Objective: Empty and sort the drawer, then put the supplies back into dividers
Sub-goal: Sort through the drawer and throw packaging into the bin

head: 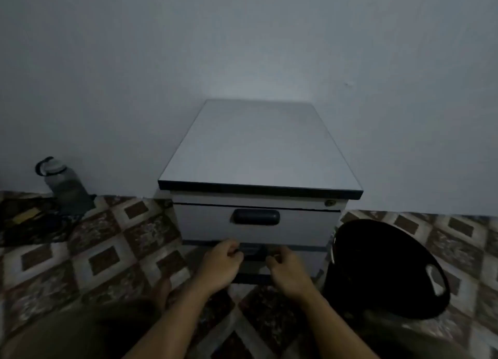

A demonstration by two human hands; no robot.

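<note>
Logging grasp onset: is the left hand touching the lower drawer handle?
Cannot tell. Head view: left hand curls beside the lower drawer handle, but dim blur hides contact or gap.

The cabinet (258,148) fills the middle of the frame and stands against the wall (242,35), so I can reach only from the front. At lower right a black bin (377,240) stands just beside its corner and narrows that side. At left the tiled floor (107,251) is open as far as the bottle (64,181) and dark bag (32,221) at the left edge.
</note>
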